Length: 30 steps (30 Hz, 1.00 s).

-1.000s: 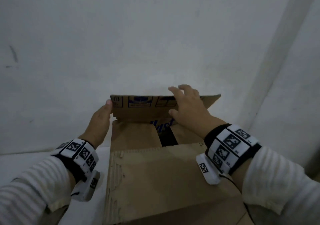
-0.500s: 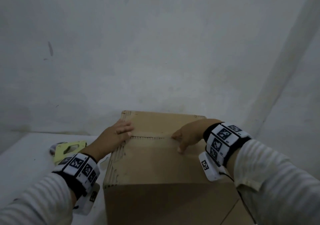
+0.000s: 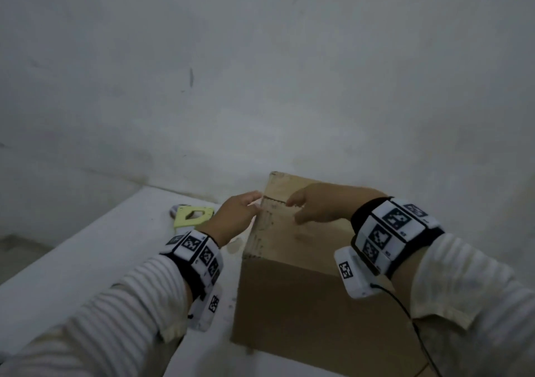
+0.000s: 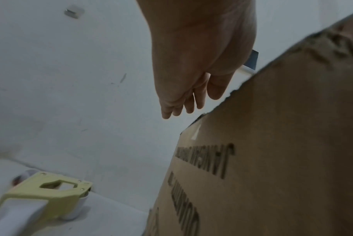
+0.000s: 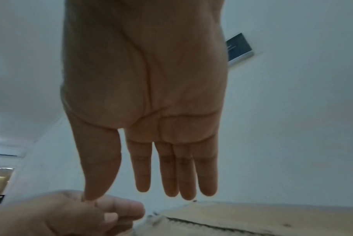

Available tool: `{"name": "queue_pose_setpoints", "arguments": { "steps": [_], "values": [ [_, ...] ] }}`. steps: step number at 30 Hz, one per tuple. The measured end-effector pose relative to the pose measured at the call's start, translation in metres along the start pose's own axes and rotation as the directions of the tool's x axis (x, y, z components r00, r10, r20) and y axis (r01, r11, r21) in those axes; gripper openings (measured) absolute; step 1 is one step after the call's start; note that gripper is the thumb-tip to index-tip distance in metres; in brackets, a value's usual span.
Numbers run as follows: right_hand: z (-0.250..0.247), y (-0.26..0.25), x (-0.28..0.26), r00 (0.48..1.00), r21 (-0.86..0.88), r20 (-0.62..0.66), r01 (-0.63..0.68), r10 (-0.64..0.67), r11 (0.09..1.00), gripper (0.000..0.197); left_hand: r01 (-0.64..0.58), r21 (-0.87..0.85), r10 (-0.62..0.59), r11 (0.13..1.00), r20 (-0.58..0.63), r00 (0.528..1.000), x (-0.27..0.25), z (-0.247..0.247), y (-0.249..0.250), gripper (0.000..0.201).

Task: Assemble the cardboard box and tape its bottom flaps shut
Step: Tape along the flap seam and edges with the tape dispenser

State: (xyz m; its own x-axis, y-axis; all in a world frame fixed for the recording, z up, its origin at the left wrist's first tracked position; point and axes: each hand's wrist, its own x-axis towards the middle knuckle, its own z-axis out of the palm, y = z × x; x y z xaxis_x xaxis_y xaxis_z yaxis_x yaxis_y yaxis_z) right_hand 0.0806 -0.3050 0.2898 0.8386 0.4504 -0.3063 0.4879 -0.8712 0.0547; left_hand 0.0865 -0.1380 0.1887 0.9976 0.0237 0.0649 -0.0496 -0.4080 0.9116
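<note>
Standing upright, cardboard box (image 3: 289, 298), closed flaps up, seam (image 3: 275, 201) running left-right.

Dim room, scuffed white wall (image 3: 260, 87)

Prob. a plain packing/storage room: bare white walls (image 3: 260, 87), white table (image 3: 86, 260), yellow tape dispenser (image 3: 192, 217).
</note>
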Motion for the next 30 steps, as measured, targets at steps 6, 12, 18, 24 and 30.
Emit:
{"name": "queue_pose_setpoints", "arguments": {
  "steps": [6, 12, 18, 24, 30],
  "values": [
    [-0.033, -0.074, 0.056, 0.980, 0.027, -0.164, 0.123, -0.117, 0.992, 0.050, 0.057, -0.094, -0.067, 0.994, -0.114, 0.991, 0.010, -0.056, -0.037, 0.039],
    [-0.044, -0.146, 0.151, 0.980, 0.080, -0.150, 0.147, -0.134, 0.986, 0.049, 0.205, -0.176, -0.233, 0.963, -0.158, 0.960, 0.047, -0.131, -0.116, 0.040],
    [-0.006, -0.194, 0.247, 0.996, 0.100, -0.024, 0.088, -0.086, 0.991, 0.043, 0.368, -0.009, -0.360, 0.930, -0.228, 0.905, 0.088, -0.192, -0.208, 0.042],
    [0.066, -0.209, 0.311, 0.984, 0.214, 0.178, -0.049, 0.011, 0.976, 0.040, 0.513, 0.119, -0.501, 0.850, -0.120, 0.857, 0.126, -0.206, -0.284, 0.041],
    [0.118, -0.209, 0.339, 0.950, 0.317, 0.292, -0.207, 0.113, 0.926, 0.035, 0.580, 0.146, -0.580, 0.801, -0.046, 0.813, 0.146, -0.198, -0.324, 0.039]
  ]
}}
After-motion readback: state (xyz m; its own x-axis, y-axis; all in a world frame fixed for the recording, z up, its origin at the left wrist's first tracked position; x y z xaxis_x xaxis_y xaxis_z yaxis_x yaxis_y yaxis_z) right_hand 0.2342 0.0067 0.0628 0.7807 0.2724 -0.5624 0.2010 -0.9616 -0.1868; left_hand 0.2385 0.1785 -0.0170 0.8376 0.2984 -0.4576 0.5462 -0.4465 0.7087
